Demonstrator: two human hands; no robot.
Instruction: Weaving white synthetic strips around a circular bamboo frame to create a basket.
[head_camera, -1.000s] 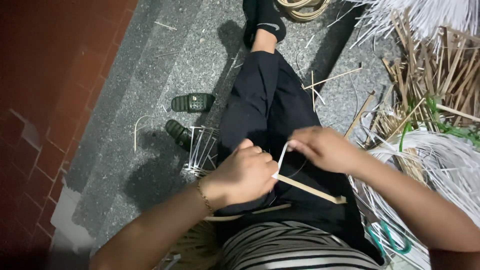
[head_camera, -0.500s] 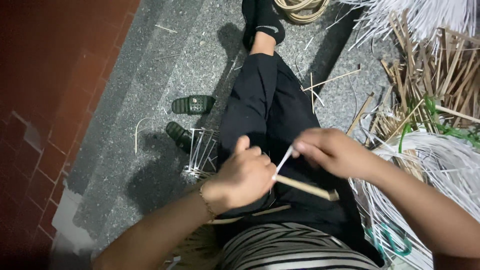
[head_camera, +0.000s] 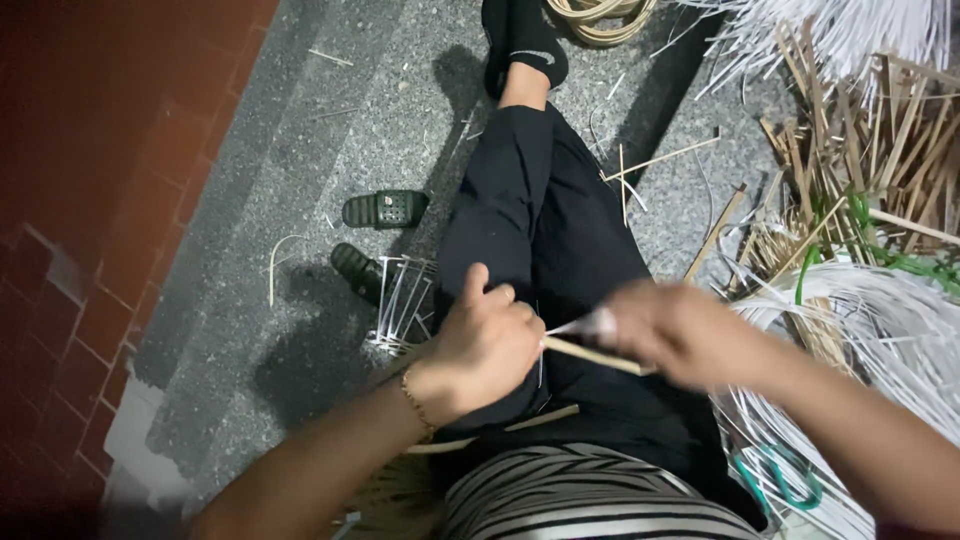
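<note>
Hands working a thin stick over a lap.

Left hand (head_camera: 487, 345) is curling into a fist around one end of the stick (head_camera: 592, 355), thumb poking upward, seemingly pinning it steady above the black trousers (head_camera: 560, 230). Right hand (head_camera: 680, 335) is blurring at the stick's other end, pinching a pale strip (head_camera: 578, 324) (fingers look closed, though the smear is hiding the exact grip). Both forearms are reaching in from below, wrists bent inward so the work is sitting close to the body. White strips (head_camera: 880, 330) are lying heaped just beside the right arm, within reach; two dark sandals (head_camera: 385, 209) are resting on the speckled floor (head_camera: 300, 200) near the left.
</note>
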